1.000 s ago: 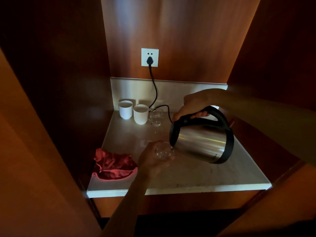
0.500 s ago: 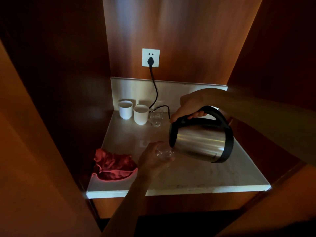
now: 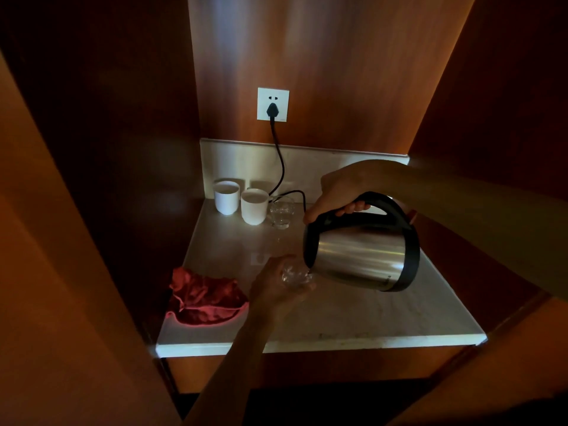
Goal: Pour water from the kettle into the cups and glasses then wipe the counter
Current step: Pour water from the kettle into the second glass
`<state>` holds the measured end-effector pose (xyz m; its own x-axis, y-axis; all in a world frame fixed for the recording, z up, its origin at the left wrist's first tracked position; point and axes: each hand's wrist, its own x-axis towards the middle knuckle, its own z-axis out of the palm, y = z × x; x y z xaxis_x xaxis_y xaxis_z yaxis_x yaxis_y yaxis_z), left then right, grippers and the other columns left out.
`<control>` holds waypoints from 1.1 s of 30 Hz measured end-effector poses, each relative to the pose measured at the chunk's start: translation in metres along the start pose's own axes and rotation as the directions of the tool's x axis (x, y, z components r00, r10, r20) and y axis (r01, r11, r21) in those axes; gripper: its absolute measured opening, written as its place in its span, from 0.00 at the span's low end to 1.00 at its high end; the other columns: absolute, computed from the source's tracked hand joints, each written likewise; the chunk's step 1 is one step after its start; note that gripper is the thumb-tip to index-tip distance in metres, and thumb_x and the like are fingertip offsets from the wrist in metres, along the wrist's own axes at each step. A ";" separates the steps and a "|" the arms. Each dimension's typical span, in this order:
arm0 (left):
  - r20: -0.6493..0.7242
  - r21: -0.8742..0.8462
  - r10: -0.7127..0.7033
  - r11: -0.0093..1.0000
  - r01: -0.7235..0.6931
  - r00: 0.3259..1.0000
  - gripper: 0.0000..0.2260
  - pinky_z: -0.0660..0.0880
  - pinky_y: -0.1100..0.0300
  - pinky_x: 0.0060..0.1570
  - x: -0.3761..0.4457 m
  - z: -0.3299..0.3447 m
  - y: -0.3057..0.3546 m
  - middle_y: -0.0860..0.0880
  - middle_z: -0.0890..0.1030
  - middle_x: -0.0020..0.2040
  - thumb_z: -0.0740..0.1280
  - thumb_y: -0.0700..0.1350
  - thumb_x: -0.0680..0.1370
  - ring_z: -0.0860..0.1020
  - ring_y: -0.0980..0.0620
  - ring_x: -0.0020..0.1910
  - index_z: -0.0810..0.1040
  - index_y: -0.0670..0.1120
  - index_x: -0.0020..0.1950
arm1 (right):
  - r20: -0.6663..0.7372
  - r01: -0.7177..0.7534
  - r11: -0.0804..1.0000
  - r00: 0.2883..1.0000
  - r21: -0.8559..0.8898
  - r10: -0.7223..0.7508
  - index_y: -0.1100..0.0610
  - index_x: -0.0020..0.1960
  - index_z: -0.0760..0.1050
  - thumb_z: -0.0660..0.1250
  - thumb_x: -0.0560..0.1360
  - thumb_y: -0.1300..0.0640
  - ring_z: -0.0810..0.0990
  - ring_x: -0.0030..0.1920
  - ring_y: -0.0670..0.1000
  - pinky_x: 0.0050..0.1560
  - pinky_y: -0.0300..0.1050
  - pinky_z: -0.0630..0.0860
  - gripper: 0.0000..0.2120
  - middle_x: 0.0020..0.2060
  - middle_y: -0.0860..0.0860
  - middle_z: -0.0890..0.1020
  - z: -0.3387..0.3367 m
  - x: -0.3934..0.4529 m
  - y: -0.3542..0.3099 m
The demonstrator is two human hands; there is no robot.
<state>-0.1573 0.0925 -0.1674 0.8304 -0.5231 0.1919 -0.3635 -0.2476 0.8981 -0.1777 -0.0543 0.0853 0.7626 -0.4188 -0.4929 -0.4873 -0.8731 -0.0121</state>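
My right hand (image 3: 338, 192) grips the black handle of a steel kettle (image 3: 359, 256), which is tipped to the left above the pale stone counter (image 3: 353, 315). Its spout is right over a clear glass (image 3: 293, 275) that my left hand (image 3: 273, 287) holds just above the counter's middle. Two white cups (image 3: 226, 196) (image 3: 254, 206) and a second clear glass (image 3: 281, 213) stand in a row at the back left. A crumpled red cloth (image 3: 203, 298) lies at the front left.
A black cord (image 3: 280, 161) runs from a white wall socket (image 3: 273, 104) down behind the cups and glass. Wooden walls close in the niche on the left, back and right. The counter's front edge (image 3: 307, 344) is near me.
The kettle has tipped a little further and moved slightly left, closer over the held glass. My left hand has stayed in place.
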 end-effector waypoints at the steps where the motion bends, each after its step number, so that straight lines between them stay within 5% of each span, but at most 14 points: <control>1: 0.001 -0.001 -0.001 1.000 0.001 1.000 0.32 0.82 0.57 0.49 0.000 0.000 -0.001 0.64 0.79 0.53 0.79 0.63 0.59 0.79 0.64 0.52 0.72 0.66 0.60 | 0.000 -0.001 1.000 1.000 0.002 0.001 0.55 0.32 0.71 0.71 0.74 0.38 0.65 0.21 0.50 0.30 0.41 0.67 0.24 0.22 0.50 0.69 0.000 0.000 0.000; 26: -0.010 0.055 0.074 0.996 -0.073 0.997 0.32 0.80 0.62 0.50 0.002 -0.003 0.003 0.62 0.79 0.57 0.79 0.62 0.62 0.77 0.65 0.52 0.75 0.60 0.64 | -0.066 0.008 0.977 0.998 0.213 0.006 0.56 0.29 0.71 0.71 0.74 0.38 0.66 0.20 0.50 0.29 0.40 0.68 0.26 0.21 0.50 0.70 0.016 -0.012 0.040; 33: 0.035 0.015 0.054 0.998 -0.054 0.998 0.27 0.83 0.54 0.45 0.002 -0.003 0.003 0.62 0.77 0.55 0.78 0.63 0.62 0.81 0.60 0.51 0.70 0.71 0.57 | -0.129 0.028 0.944 0.992 0.330 0.015 0.56 0.29 0.73 0.70 0.74 0.35 0.69 0.21 0.50 0.31 0.41 0.71 0.27 0.21 0.51 0.73 0.039 -0.022 0.070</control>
<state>-0.1556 0.0925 -0.1629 0.7945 -0.5637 0.2260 -0.4144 -0.2312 0.8802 -0.2451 -0.0962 0.0619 0.8035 -0.4609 -0.3767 -0.5786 -0.7534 -0.3123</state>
